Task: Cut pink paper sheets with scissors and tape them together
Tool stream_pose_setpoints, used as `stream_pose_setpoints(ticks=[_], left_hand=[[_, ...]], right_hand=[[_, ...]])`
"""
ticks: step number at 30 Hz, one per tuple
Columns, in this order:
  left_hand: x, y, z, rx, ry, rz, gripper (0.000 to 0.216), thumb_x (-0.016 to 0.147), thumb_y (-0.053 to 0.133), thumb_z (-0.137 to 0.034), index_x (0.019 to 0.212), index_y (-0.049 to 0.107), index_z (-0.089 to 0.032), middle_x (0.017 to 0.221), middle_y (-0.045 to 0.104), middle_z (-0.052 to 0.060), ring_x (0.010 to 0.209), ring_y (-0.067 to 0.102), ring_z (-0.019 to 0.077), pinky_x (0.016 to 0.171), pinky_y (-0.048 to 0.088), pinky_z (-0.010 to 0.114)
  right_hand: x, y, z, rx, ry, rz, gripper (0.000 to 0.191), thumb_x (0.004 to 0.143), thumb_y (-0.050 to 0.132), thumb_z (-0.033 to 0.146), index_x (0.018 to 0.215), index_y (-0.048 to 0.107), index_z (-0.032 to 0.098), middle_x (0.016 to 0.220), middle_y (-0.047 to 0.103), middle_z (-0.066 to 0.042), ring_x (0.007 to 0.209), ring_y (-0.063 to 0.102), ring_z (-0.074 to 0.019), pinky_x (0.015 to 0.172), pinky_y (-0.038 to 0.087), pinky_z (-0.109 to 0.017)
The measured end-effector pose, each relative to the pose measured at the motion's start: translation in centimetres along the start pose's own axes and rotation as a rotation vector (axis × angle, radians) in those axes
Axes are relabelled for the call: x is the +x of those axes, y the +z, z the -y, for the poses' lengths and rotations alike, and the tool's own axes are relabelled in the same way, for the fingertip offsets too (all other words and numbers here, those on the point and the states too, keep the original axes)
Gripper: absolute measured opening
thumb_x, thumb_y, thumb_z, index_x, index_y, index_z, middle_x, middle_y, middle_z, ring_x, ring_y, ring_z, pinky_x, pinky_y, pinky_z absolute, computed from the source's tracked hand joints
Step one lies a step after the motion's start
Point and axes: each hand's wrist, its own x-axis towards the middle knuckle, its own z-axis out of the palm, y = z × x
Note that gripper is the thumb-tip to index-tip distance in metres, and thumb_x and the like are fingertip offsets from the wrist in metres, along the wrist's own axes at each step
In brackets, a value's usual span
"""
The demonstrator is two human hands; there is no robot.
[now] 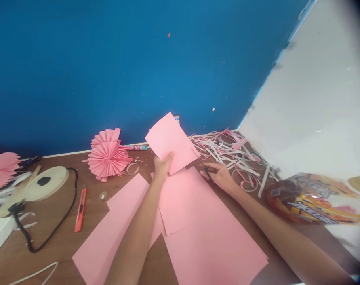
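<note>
My left hand (162,167) grips a pink paper sheet (171,142) by its lower left edge, holding it raised and tilted. In my right hand (219,175) is a pair of scissors (208,173) with dark handles, its blades at the sheet's right edge. A narrow strip (195,151) stands slightly off that edge. Below both hands, larger pink sheets (209,233) lie overlapping on the brown table, and another pink sheet (108,233) lies partly behind my left forearm.
Pink folded paper rosettes (109,158) stand against the blue wall. A red utility knife (80,209), a round pale disc with a black cord (46,184) and a white box (1,235) are at left. Paper strips (227,152) pile at back right, beside a plastic bag (313,198).
</note>
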Motion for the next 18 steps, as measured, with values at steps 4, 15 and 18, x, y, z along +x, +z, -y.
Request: stream_pose_setpoints(ticks=[4, 15, 18], left_hand=[[0.1, -0.2, 0.1, -0.023, -0.005, 0.041, 0.045, 0.057, 0.082, -0.026, 0.096, 0.068, -0.01, 0.108, 0.068, 0.015, 0.099, 0.065, 0.0252, 0.091, 0.052, 0.039], [-0.8, 0.0, -0.8, 0.009, -0.007, 0.107, 0.045, 0.054, 0.083, -0.025, 0.094, 0.068, -0.011, 0.104, 0.069, 0.014, 0.096, 0.066, 0.0252, 0.09, 0.053, 0.04], [-1.3, 0.4, -1.1, 0.016, -0.016, 0.121, 0.043, 0.052, 0.084, -0.025, 0.09, 0.069, -0.011, 0.101, 0.07, 0.014, 0.095, 0.067, 0.026, 0.09, 0.052, 0.041]], right_hand=[[-0.1, 0.2, 0.3, 0.009, 0.005, -0.011, 0.043, 0.069, 0.07, 0.042, 0.099, 0.069, 0.012, 0.06, 0.058, 0.0, 0.054, 0.049, -0.0118, 0.052, 0.042, -0.026], [-0.2, 0.3, 0.4, 0.088, 0.015, 0.02, 0.037, 0.069, 0.068, 0.043, 0.092, 0.062, 0.014, 0.061, 0.056, 0.001, 0.054, 0.047, -0.0102, 0.05, 0.039, -0.024], [-0.2, 0.3, 0.5, 0.115, 0.02, 0.024, 0.036, 0.068, 0.069, 0.045, 0.085, 0.059, 0.015, 0.057, 0.052, 0.003, 0.049, 0.043, -0.0085, 0.047, 0.035, -0.023]])
